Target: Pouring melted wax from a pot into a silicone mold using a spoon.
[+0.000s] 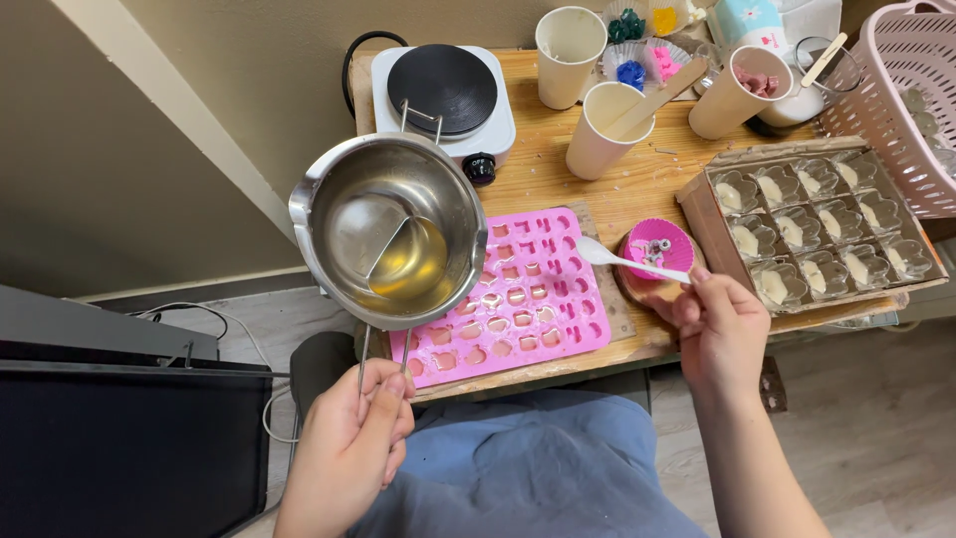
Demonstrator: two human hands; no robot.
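The wire handle is gripped by the left hand (349, 448), the steel pot (390, 229) of clear liquid held tilted over the pink mould (523, 299). A white spoon (622, 261) is pinched by the right hand (719, 324) over the mould's far edge. The pour is best kept slow, the spout held low above each cavity.

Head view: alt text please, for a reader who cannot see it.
The left hand tilts a steel pot of clear yellow liquid over a pink mould tray, while the right hand holds a white spoon above it.
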